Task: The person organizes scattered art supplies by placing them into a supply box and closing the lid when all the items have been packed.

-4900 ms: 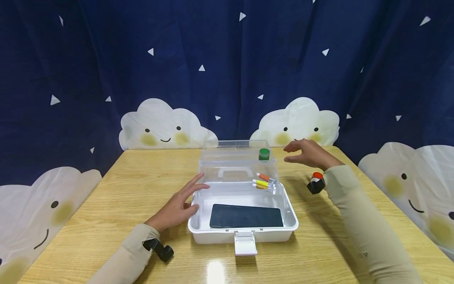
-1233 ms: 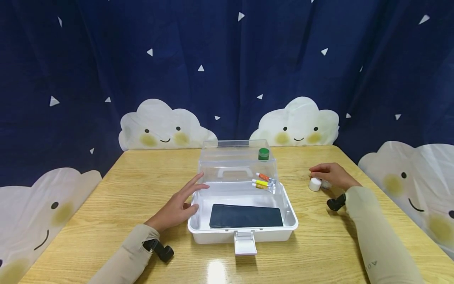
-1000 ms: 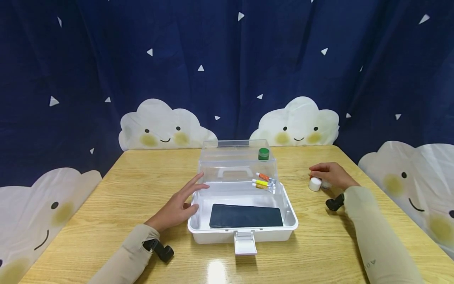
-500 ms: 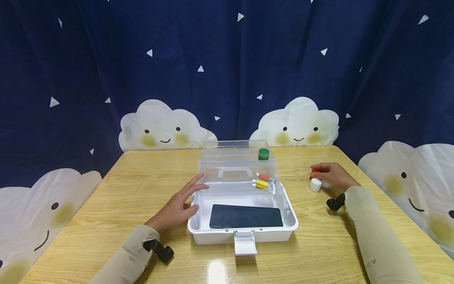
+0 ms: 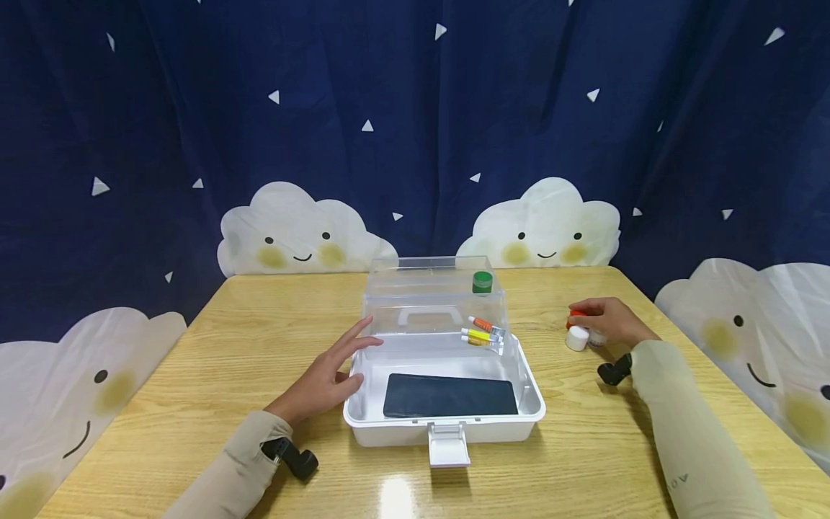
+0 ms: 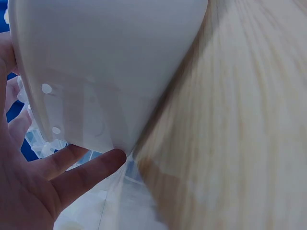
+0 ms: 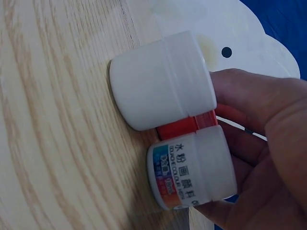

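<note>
Well, I have the red jar [image 5: 576, 315] over on the right part of the table [image 5: 272, 310], showing in the gap between two white jars. The right hand [image 5: 616, 321] pinches it, thumb and forefinger on either side of its top. On my right wrist feed the plain white jar [image 7: 160, 81] and the labelled jar [image 7: 192, 167] stand just in front of those fingers, so I can't make out the full contact. Well to the left I see the white box [image 5: 444, 432], its clear lid [image 5: 415, 281] tipped back and a dark flat pad [image 5: 450, 396] inside. Small paint tubes [image 5: 480, 334] lie toward its right back corner; a green jar [image 5: 482, 282] shows at the lid's right end, inside or behind, I can't tell. The left hand [image 5: 324, 378] rests against the box's left side, fingers spread apart. Behind everything hangs a dark blue curtain [image 5: 311, 144].
</note>
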The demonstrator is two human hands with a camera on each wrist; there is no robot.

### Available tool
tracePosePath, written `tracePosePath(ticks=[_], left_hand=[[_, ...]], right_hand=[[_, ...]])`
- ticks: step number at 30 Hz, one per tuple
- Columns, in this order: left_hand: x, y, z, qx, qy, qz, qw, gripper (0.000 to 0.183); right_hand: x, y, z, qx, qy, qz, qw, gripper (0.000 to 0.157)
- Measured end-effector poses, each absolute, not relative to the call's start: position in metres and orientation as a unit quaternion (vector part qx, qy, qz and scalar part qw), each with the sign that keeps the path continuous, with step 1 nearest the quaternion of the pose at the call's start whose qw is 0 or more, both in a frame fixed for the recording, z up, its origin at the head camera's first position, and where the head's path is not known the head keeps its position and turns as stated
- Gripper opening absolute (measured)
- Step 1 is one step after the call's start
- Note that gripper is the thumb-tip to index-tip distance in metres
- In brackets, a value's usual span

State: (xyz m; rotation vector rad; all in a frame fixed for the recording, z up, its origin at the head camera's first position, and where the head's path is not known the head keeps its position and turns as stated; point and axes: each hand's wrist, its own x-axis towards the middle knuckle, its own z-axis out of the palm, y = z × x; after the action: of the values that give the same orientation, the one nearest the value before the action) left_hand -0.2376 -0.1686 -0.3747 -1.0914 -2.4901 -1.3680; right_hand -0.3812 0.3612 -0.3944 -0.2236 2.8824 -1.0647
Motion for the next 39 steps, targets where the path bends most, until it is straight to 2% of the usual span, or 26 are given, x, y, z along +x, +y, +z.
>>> tracePosePath(ticks=[16,32,39], left_hand=[[-0.236,-0.167,-0.374,-0.337,-0.834,-0.435,0.044,0.053],[-0.237,-0.168,-0.375,-0.339,-0.832,-0.437,0.047,0.054],[-0.251,-0.173,-0.397,-0.338,-0.839,-0.424,0.056,0.057]], right_hand=[[-0.380,0.359,-0.384,-0.087,0.938,-0.336,0.019,0.053],[-0.386,0.325,-0.339,-0.152,0.924,-0.348,-0.035,0.048],[-0.387,0.304,-0.317,-0.150,0.923,-0.350,-0.052,0.042]])
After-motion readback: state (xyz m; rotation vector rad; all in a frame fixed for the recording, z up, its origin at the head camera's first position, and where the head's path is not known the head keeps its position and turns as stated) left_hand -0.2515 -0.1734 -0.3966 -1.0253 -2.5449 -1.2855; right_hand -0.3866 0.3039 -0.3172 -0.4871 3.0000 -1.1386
